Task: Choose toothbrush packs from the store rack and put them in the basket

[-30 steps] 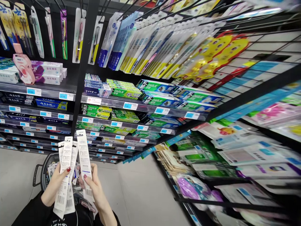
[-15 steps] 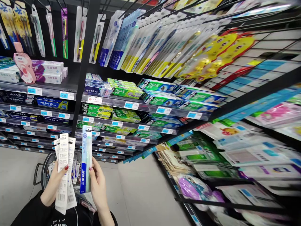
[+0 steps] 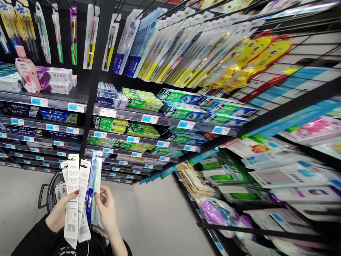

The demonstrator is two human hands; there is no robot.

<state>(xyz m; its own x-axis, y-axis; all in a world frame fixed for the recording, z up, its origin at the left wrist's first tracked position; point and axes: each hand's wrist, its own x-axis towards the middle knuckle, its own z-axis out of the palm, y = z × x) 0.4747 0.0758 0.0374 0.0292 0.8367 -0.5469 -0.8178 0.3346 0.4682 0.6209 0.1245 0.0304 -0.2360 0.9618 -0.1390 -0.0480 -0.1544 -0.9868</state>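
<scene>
My left hand (image 3: 59,212) grips several packaged toothbrushes (image 3: 71,206), fanned out with their white printed backs and barcodes facing me. The thumb presses on the front pack, and the fingers are hidden behind. Beside them my right hand (image 3: 107,208) pinches one toothbrush pack (image 3: 94,188) with a blue and clear front and a pale green brush inside. That pack stands upright, tilted a little, close against the right edge of the fanned packs. Below and behind my hands a dark basket (image 3: 50,197) holds more packs, mostly covered by the ones I hold.
Ahead is a shelf with toothpaste boxes (image 3: 183,97) and price tags. Above it hang rows of toothbrush packs (image 3: 170,53) on hooks. A pink bottle (image 3: 27,71) stands at left. To the right, a rack holds bagged goods (image 3: 229,177). Grey floor (image 3: 160,213) lies between.
My right hand has moved left and slightly down with its toothbrush pack, bringing it up against the fanned packs. The packs in my left hand have spread slightly to the right.
</scene>
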